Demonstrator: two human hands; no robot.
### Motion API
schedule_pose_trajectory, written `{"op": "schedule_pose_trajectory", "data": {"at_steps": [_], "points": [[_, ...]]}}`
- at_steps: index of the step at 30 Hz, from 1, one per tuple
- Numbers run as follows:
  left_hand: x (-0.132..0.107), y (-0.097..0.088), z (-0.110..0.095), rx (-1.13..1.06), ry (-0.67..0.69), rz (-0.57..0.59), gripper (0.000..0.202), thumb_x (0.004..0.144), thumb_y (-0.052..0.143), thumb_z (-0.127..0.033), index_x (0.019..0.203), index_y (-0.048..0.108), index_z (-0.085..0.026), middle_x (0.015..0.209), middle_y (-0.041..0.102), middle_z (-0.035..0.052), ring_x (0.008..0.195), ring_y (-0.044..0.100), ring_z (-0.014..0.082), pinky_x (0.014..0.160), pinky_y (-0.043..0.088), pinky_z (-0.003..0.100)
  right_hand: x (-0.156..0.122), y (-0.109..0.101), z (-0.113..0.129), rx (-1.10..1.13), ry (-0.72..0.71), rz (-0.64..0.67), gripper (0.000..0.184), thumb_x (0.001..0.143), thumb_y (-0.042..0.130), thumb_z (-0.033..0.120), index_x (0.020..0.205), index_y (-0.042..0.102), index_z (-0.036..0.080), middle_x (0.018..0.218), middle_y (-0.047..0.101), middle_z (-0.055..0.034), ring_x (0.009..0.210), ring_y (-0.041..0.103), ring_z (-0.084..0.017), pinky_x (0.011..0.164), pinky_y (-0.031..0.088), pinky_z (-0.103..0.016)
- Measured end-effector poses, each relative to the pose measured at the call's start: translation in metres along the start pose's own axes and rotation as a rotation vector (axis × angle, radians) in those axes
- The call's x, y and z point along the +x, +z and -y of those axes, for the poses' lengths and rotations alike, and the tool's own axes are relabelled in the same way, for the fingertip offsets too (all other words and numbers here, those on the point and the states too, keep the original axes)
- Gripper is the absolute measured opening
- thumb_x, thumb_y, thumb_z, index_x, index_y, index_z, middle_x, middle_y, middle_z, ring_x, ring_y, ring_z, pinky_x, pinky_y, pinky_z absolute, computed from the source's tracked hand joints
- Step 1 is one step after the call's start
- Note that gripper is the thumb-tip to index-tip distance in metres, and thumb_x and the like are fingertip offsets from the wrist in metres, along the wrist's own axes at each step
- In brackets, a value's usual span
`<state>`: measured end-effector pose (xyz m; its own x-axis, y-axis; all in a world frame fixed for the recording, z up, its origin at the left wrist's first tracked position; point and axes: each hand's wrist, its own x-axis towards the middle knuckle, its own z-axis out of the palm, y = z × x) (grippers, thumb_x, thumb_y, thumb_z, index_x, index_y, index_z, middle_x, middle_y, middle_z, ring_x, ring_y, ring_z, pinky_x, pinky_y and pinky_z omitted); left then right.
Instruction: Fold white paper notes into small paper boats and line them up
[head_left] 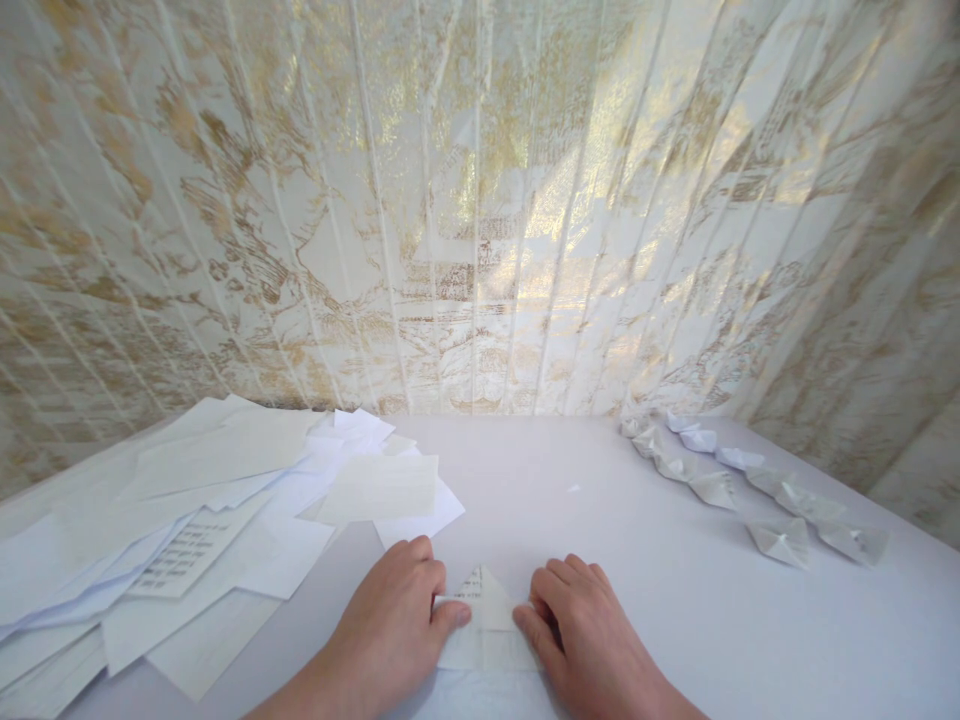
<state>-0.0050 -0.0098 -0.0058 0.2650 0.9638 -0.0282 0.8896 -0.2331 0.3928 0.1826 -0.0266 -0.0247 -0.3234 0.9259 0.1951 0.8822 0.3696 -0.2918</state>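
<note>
A partly folded sheet of paper (487,645) lies on the white table between my hands, its top drawn to a point with a printed patch on the left flap. My left hand (405,620) is closed on the sheet's left side, thumb pressed on top and fingers curled. On the right side, my right hand (574,625) grips the edge in the same way, its thumb near the folded flap. The lower part of the sheet runs toward me. My fingertips under the paper are hidden.
A wide heap of loose paper sheets (225,470) spreads over the left of the table (525,480). Several folded paper boats (780,540) stand in rows at the right. A small paper scrap (574,488) lies mid-table. Behind hangs a patterned curtain (480,250).
</note>
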Motion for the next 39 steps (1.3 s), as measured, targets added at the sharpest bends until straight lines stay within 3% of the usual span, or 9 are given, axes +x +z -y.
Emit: {"op": "schedule_pose_trajectory", "data": {"at_steps": [11, 20, 24, 28, 30, 32, 39], "points": [[-0.008, -0.004, 0.009, -0.078, -0.029, -0.005, 0.011, 0.069, 0.047, -0.018, 0.063, 0.039, -0.020, 0.074, 0.049, -0.0001, 0.076, 0.047, 0.0186, 0.067, 0.031, 0.029, -0.003, 0.000, -0.006, 0.034, -0.031, -0.012, 0.011, 0.080, 0.046, 0.014, 0.071, 0.049, 0.019, 0.073, 0.056, -0.0034, 0.069, 0.049, -0.020, 0.063, 0.032, -0.032], [-0.008, -0.010, 0.006, -0.140, 0.007, 0.073, 0.019, 0.063, 0.042, -0.006, 0.074, 0.047, -0.021, 0.085, 0.054, 0.0012, 0.086, 0.048, 0.0186, 0.076, 0.033, 0.030, -0.004, 0.001, -0.013, 0.142, -0.002, -0.021, 0.022, 0.067, 0.045, -0.001, 0.073, 0.050, 0.020, 0.071, 0.057, -0.0004, 0.069, 0.051, -0.018, 0.063, 0.034, -0.029], [-0.006, -0.003, 0.005, -0.169, -0.001, 0.037, 0.014, 0.062, 0.046, -0.010, 0.070, 0.048, -0.020, 0.084, 0.054, 0.0007, 0.086, 0.047, 0.0188, 0.076, 0.033, 0.031, -0.002, -0.001, -0.012, 0.200, -0.002, -0.024, 0.020, 0.072, 0.042, 0.002, 0.076, 0.050, 0.020, 0.070, 0.058, -0.0006, 0.069, 0.051, -0.018, 0.065, 0.036, -0.030], [-0.003, 0.003, 0.002, -0.189, 0.017, 0.005, 0.008, 0.063, 0.050, -0.012, 0.067, 0.048, -0.019, 0.081, 0.054, 0.0002, 0.084, 0.047, 0.0188, 0.074, 0.033, 0.030, 0.000, -0.003, -0.008, 0.243, 0.012, -0.022, 0.010, 0.082, 0.044, 0.015, 0.077, 0.051, 0.020, 0.076, 0.058, -0.0024, 0.074, 0.051, -0.019, 0.068, 0.036, -0.032], [-0.003, 0.003, 0.000, -0.188, 0.028, 0.015, 0.008, 0.064, 0.049, -0.012, 0.064, 0.047, -0.019, 0.080, 0.053, 0.0003, 0.083, 0.046, 0.0187, 0.073, 0.033, 0.030, 0.000, -0.002, -0.006, 0.244, 0.024, -0.033, 0.004, 0.076, 0.054, 0.018, 0.079, 0.054, 0.020, 0.081, 0.058, -0.0031, 0.077, 0.051, -0.021, 0.070, 0.036, -0.034], [-0.003, 0.002, -0.003, -0.186, 0.035, 0.029, 0.009, 0.064, 0.049, -0.012, 0.062, 0.044, -0.019, 0.080, 0.053, 0.0004, 0.082, 0.046, 0.0188, 0.073, 0.033, 0.030, 0.000, 0.000, -0.004, 0.248, 0.048, -0.063, 0.016, 0.066, 0.063, 0.015, 0.079, 0.055, 0.020, 0.083, 0.057, -0.0026, 0.079, 0.050, -0.021, 0.071, 0.035, -0.034], [-0.005, 0.005, -0.001, -0.240, 0.141, 0.043, 0.018, 0.063, 0.045, -0.007, 0.062, 0.035, -0.021, 0.082, 0.052, 0.0018, 0.084, 0.044, 0.0190, 0.074, 0.034, 0.029, 0.000, 0.006, -0.002, 0.266, 0.055, -0.096, 0.022, 0.058, 0.066, 0.011, 0.070, 0.049, 0.020, 0.075, 0.054, 0.0000, 0.074, 0.047, -0.019, 0.067, 0.034, -0.030]]}}
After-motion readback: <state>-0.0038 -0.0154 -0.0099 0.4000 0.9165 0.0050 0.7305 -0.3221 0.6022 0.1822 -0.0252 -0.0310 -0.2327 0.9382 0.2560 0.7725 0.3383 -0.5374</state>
